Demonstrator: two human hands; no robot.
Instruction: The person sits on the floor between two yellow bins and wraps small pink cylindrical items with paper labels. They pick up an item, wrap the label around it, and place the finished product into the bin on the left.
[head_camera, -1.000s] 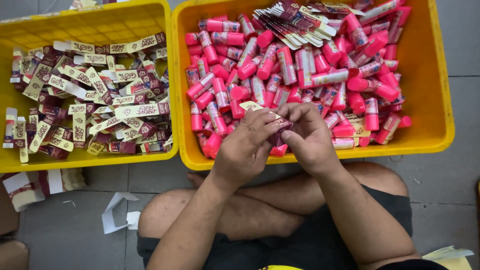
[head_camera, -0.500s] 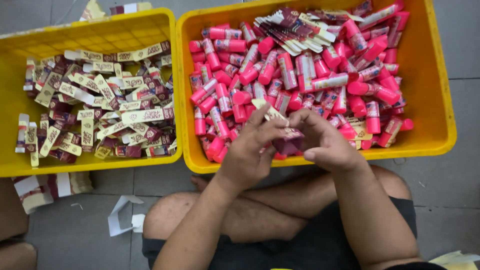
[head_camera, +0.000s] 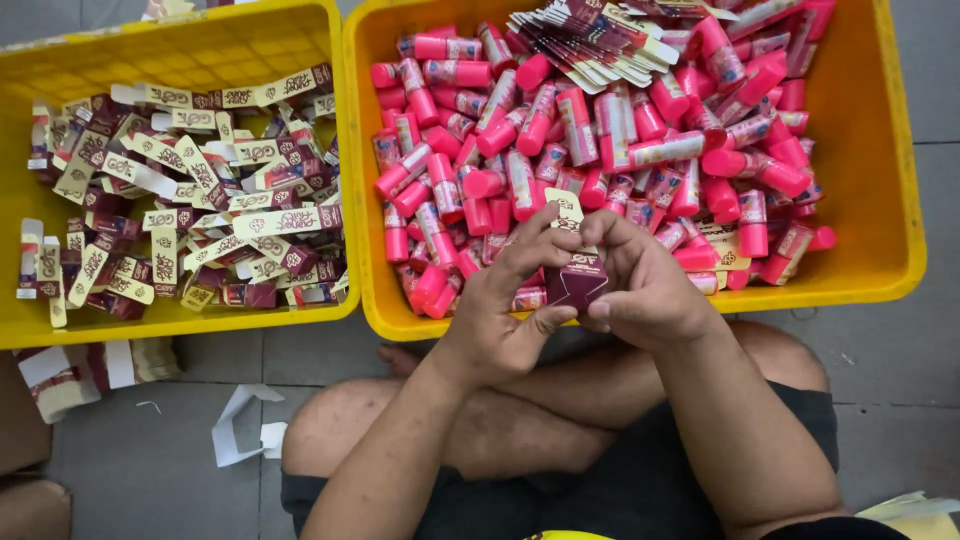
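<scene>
My left hand (head_camera: 505, 310) and my right hand (head_camera: 640, 285) meet over the front rim of the right yellow crate (head_camera: 880, 180). Together they grip a small maroon carton (head_camera: 575, 280) with a cream flap standing up at its top. The fingers of both hands pinch its sides. Behind the hands, the crate holds several pink tubes (head_camera: 560, 130) and a fanned stack of flat maroon-and-cream carton blanks (head_camera: 590, 45) at its far side.
A second yellow crate (head_camera: 60, 80) on the left holds several filled maroon-and-cream cartons (head_camera: 200, 210). Paper scraps (head_camera: 245, 425) and loose cartons (head_camera: 70, 370) lie on the grey floor. My crossed bare legs (head_camera: 480, 420) are below the hands.
Both hands have stayed at the crate's front rim while turning the carton; its maroon body now shows between the fingers with the cream flap up.
</scene>
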